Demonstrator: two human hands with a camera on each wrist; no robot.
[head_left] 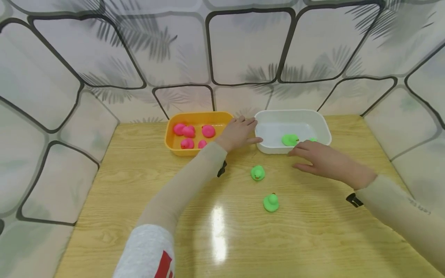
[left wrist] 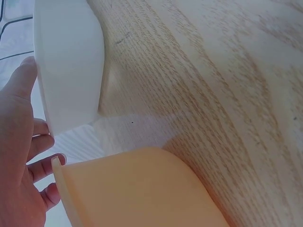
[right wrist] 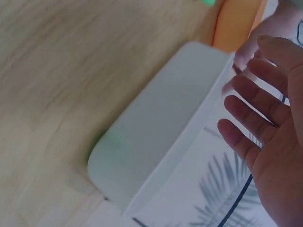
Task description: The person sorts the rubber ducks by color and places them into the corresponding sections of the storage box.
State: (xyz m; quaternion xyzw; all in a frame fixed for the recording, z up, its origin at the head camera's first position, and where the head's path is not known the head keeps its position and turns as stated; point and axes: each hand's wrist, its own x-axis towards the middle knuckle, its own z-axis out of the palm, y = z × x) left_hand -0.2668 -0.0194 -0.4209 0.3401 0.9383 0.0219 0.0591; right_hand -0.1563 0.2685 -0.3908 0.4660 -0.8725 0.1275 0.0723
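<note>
My left hand (head_left: 240,133) reaches across the gap between an orange bin and a white bin (head_left: 292,151). Its thumb and fingertips touch the white bin's left rim, with no duck in the hand. Over the front right of the white bin hovers my right hand (head_left: 321,162), fingers loosely extended and holding nothing. A green rubber duck (head_left: 290,139) lies inside the white bin; another green duck (head_left: 313,139) there is mostly hidden by the right hand. On the table are two more, one green duck (head_left: 258,173) in front of the bins and another green duck (head_left: 271,202) nearer me.
The orange bin (head_left: 184,152) holds several pink ducks (head_left: 208,131) and stands left of the white bin. Both stand near the back of a wooden table (head_left: 139,185). Stone-patterned panels (head_left: 248,46) rise behind the table and at both sides.
</note>
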